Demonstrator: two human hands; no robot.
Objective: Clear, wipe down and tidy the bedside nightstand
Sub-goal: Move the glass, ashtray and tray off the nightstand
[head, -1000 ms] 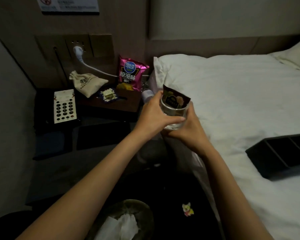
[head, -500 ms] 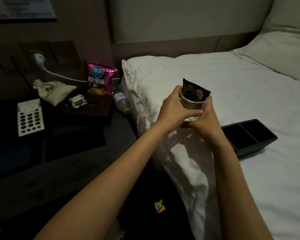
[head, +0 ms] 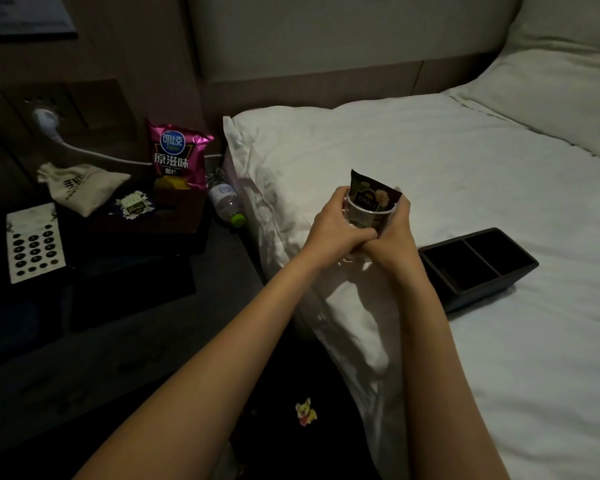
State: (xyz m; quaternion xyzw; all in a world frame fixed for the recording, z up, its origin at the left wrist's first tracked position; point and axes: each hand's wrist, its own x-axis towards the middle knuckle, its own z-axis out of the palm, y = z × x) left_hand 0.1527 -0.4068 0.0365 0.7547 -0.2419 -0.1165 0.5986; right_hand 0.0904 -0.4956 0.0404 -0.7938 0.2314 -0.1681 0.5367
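Between both hands' fingers [head: 355, 233], curled round it, the glass [head: 369, 216] stands upright; black tray [head: 478, 268] lies rightward, nearer the right hand [head: 394, 233].

Both forearms reach fwd & converge. Left hand [head: 338, 225] and right hand [head: 394, 233] cup a glass [head: 368, 216] btwn them, fingers curled round its sides, fingertips meeting at front, held over the bed's left edge.

Bare white bed [head: 430, 161] lies open at twelve and one o'clock. A black divided tray [head: 478, 268] blocks three o'clock. At ten o'clock, chip bag [head: 177, 155], water bottle [head: 226, 202] and cloth pouch [head: 80, 188] crowd the nightstand [head: 219, 282].
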